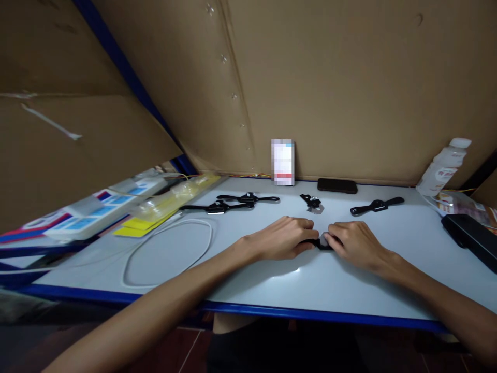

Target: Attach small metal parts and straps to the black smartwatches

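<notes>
Near the middle of the table, my left hand (286, 239) is closed around one handle of a black spokeshave (324, 247). My right hand (354, 241) grips the other side, its thumb against a small grey metal blade (322, 238) at the tool's centre. The fingers hide most of both handles. Just beyond my hands lies a small pile of dark and shiny metal parts (311, 203). Two black spokeshaves, one farther back (250, 198) and one nearer (216, 208), lie close together on the left. Another spokeshave (377, 205) rests to the right.
A phone with a lit screen (282, 163) leans on the cardboard wall (341, 83); a dark flat object (337, 185) lies beside it. Left are a white cable (166, 223), yellow packaging (142, 228) and power strips (104, 207). Right are a bottle (442, 168) and a black case (471, 241).
</notes>
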### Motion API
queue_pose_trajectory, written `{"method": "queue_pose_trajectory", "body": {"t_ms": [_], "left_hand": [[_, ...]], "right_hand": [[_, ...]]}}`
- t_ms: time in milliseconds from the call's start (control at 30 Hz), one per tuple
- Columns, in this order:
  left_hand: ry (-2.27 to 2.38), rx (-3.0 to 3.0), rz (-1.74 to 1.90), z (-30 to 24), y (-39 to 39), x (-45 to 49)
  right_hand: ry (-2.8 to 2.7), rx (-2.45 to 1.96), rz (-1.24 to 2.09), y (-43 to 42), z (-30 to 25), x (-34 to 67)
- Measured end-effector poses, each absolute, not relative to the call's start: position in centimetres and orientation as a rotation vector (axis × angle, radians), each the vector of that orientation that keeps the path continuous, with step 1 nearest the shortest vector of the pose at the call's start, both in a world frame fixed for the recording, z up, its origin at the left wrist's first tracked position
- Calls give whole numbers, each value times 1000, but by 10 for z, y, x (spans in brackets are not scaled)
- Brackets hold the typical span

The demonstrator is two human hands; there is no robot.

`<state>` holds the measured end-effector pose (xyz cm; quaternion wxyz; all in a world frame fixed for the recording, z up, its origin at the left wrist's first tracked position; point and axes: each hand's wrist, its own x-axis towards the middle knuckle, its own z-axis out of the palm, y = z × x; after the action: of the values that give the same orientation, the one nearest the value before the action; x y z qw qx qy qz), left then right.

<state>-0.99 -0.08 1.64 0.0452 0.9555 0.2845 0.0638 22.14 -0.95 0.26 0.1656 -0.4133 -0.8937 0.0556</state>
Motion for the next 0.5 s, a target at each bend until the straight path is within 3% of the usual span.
{"method": "queue_pose_trajectory", "body": {"t_ms": [167, 500], "left_hand": [[873, 2918, 203, 17, -1, -11], [864, 2916, 208, 17, 0, -11]], "right_hand": [[-2296, -1216, 565, -2, 6, 223], [-2376, -1133, 339, 0, 14, 236]]}}
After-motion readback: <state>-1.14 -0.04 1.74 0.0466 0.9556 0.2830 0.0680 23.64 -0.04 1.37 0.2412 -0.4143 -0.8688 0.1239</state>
